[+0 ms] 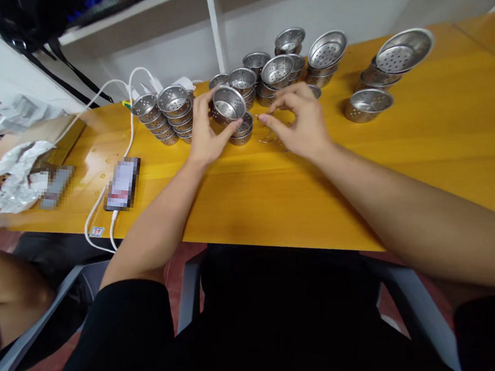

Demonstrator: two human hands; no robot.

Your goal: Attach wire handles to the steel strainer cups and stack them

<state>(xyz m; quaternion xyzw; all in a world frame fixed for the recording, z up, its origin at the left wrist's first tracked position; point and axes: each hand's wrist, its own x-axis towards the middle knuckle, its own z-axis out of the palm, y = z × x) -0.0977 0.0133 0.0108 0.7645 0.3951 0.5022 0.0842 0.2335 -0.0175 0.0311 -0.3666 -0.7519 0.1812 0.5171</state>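
My left hand (208, 136) grips a small perforated metal cup (228, 105) between thumb and fingers, its open mouth tilted toward me. Just below that cup stands a short stack of similar cups (241, 134). To the right, my right hand (299, 121) is curled with thumb and forefinger close together. Something thin shows at the thumb tip, too small to name. Under this hand, thin bent wires (269, 139) lie on the table, partly hidden by the fingers.
Stacked cups (174, 101) stand left of my hands; more cups (277, 71) are behind them. Further right are a larger cup stack (404, 52) and a lone cup (368, 105). A phone (122, 183) with a white cable (129, 135) lies left. Another person's arm (6, 274) is at lower left.
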